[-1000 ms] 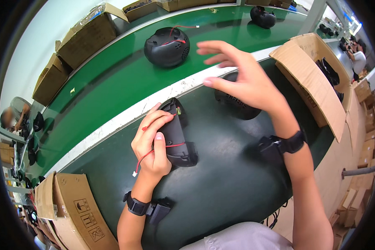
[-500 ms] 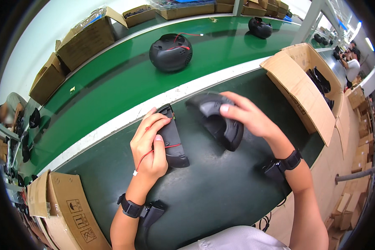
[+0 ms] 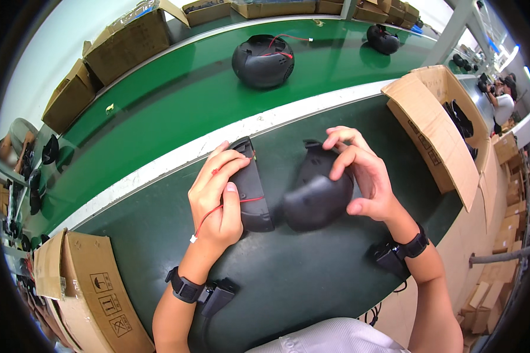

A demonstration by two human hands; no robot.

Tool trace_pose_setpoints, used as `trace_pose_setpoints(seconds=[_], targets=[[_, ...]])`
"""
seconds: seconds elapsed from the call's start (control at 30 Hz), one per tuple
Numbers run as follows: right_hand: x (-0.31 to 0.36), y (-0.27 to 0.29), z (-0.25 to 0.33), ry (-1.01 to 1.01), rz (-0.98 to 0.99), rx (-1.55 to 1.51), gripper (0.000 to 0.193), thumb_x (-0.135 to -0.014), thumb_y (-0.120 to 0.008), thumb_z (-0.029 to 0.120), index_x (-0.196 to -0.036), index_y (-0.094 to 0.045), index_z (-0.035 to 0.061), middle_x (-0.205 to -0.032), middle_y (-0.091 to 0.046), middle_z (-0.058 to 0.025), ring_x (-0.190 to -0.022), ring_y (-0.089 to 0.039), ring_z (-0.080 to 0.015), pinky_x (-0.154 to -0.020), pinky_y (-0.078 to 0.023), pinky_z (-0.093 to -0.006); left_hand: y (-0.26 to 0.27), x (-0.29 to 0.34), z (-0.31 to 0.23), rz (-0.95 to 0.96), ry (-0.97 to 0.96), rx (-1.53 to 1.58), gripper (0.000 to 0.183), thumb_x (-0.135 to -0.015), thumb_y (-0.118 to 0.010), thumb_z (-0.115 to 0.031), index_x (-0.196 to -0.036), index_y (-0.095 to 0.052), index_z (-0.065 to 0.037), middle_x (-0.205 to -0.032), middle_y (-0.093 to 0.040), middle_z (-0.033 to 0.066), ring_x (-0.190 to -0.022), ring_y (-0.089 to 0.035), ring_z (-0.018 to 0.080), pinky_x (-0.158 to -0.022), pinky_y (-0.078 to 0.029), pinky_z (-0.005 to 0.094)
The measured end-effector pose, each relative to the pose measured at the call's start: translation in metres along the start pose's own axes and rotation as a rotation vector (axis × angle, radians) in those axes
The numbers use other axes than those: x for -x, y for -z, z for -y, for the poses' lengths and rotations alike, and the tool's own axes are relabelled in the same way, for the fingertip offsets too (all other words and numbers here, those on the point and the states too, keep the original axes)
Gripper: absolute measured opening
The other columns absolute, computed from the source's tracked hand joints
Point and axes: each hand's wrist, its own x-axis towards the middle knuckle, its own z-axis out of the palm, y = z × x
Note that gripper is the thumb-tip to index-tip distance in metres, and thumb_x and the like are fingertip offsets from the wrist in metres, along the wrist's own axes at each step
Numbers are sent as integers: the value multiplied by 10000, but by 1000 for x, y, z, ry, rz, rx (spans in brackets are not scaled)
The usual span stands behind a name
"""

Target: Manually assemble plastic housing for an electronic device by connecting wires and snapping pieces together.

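Note:
My left hand [image 3: 215,197] is closed around a black plastic half shell [image 3: 254,197], its flat side facing right. A thin red wire [image 3: 209,222] with a small white plug runs from this shell across the fingers and thumb. Close on its right is a second black shell [image 3: 319,200], rounded and smooth, its bulging outer side turned up and toward me. Curled about that shell's right edge is my right hand [image 3: 368,176], with fingertips on its upper part and the thumb at its lower right. Whether this shell touches the table is hard to tell.
Beyond the dark green worktop [image 3: 265,282] runs a green conveyor belt [image 3: 159,97] carrying a round black housing [image 3: 264,62] with red wires and a smaller one [image 3: 383,40]. An open carton [image 3: 433,138] with black parts stands right; another carton [image 3: 94,288] stands lower left.
The right-hand shell has turned over, from its hollow side showing to its rounded outside, and my right fingers have shifted to its right edge. My left hand keeps its hold.

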Motion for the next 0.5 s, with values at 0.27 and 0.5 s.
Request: trace_pose_setpoints(seconds=[0.27,0.5], targets=[[13,-25,-2,-336,-268,-581,553,-791,-599,141,-1299,-448,-19,-1372,-437,-169,-1284,-440,-272,-1104,-308,-390,0,0,-6,37,8,-47,321,-728,-434,19,-962,-647,72,-1009,-645,201,-1119,-576,442,-1018,-420,466],[-8,-58,-6,-291,-153,-632,597,-800,-497,86,-1377,-421,-49,-1411,-463,-154,-1331,-417,-233,-1132,-271,-344,-14,0,-25,147,-17,-2,300,-730,-464,-13,-953,-650,63,-978,-639,192,-1066,-600,438,-996,-443,469]])
